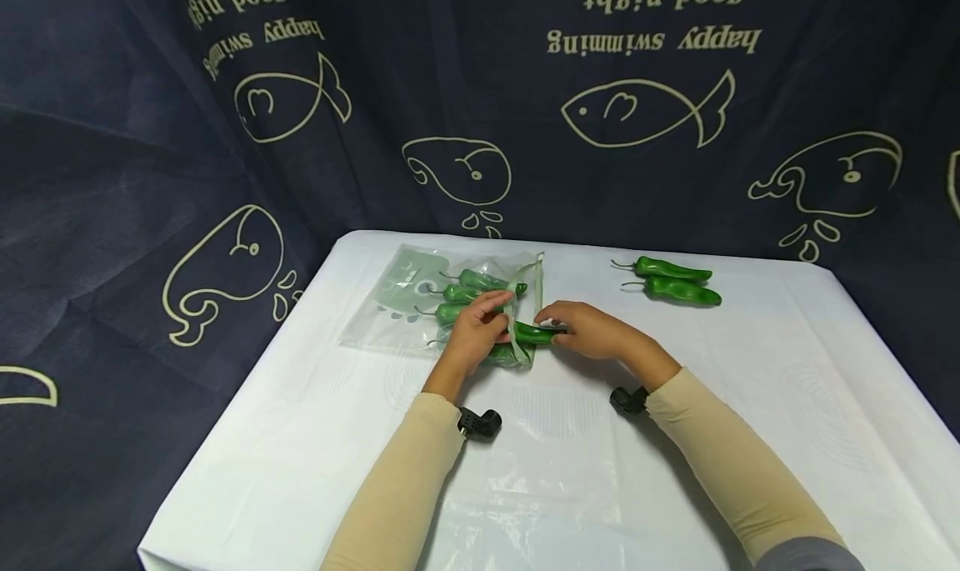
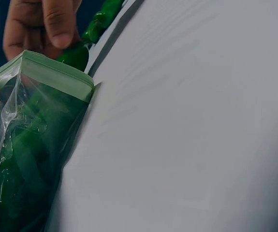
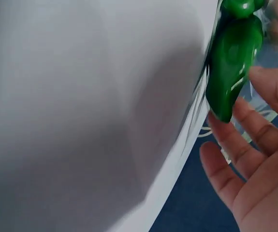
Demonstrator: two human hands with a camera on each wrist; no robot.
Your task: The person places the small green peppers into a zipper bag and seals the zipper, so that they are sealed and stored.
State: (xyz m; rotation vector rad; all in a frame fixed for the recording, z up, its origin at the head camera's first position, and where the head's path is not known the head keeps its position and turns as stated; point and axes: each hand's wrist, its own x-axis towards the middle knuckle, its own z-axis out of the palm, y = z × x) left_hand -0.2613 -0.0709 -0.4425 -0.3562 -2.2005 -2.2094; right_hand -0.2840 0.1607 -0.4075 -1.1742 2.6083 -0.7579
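Observation:
A clear zip bag (image 1: 386, 321) with a printed green animal lies flat on the table, its mouth facing right. Several green peppers (image 1: 453, 294) are inside it. My left hand (image 1: 472, 331) grips the bag near its mouth, with the thumb and a finger at the rim. At that mouth, my right hand (image 1: 592, 329) pinches the outer end of a green pepper (image 1: 534, 333), whose other end is within the bag. The right wrist view shows the thumb and fingers around the tip of this pepper (image 3: 235, 58). In the left wrist view, the bag's green zip strip (image 2: 56, 77) stands beside the right fingers.
Two more green peppers (image 1: 678, 289) lie side by side at the table's back right. The white-covered table (image 1: 555, 471) backs onto a dark curtain (image 1: 525, 79) with fish and whale drawings.

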